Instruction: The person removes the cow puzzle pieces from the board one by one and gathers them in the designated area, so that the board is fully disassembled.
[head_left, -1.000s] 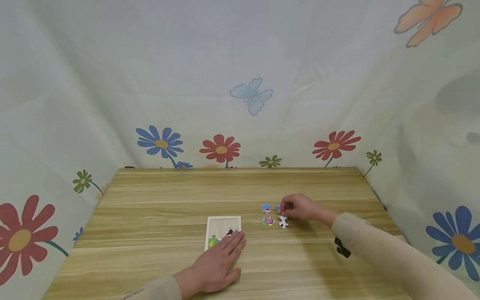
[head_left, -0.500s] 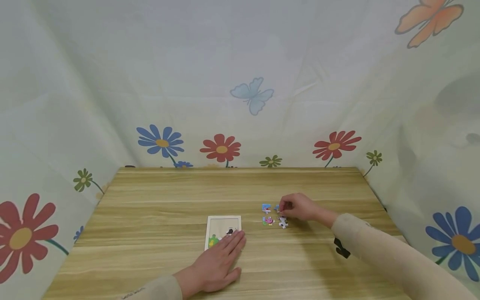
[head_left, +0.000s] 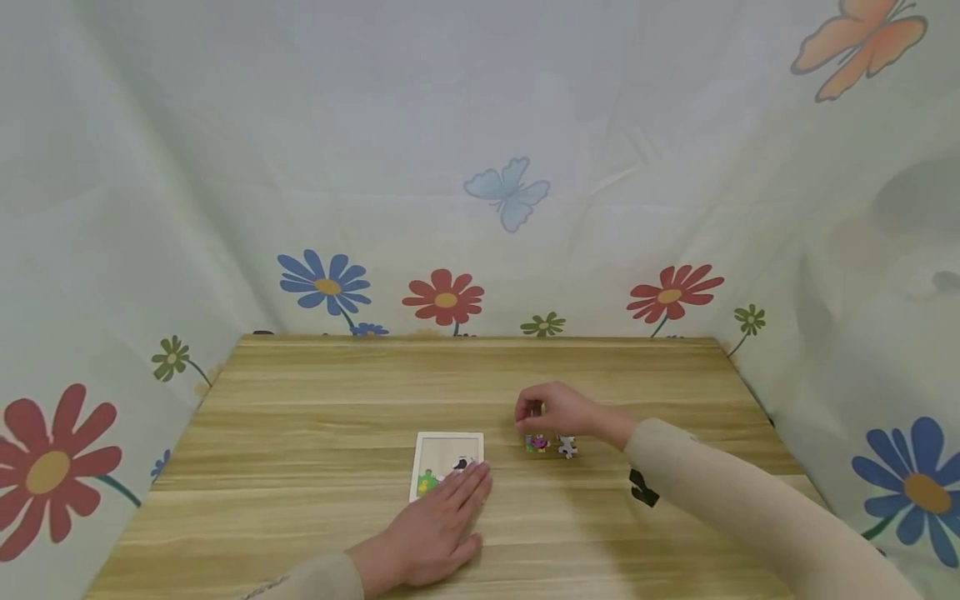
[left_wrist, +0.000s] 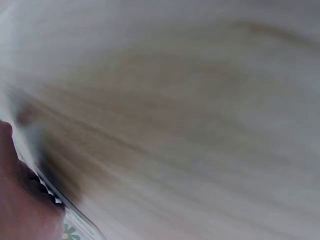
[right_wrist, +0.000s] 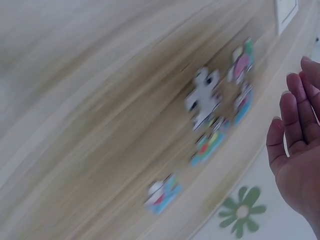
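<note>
A left hand lies flat, fingers straight, across the near right part of a white-framed jigsaw tray on a wood-grain table. Farther right, a right hand, fingers curled, is beside loose jigsaw pieces; whether it pinches one cannot be told.

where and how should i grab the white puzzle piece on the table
Probably two opposite edges of the white puzzle piece, pinched from above and from the near side. It lies flat, so its rim seems the likeliest hold, with tabs and notches to catch. In the head view, the pink piece sits just left of it, while bare table lies on the near side.
</note>
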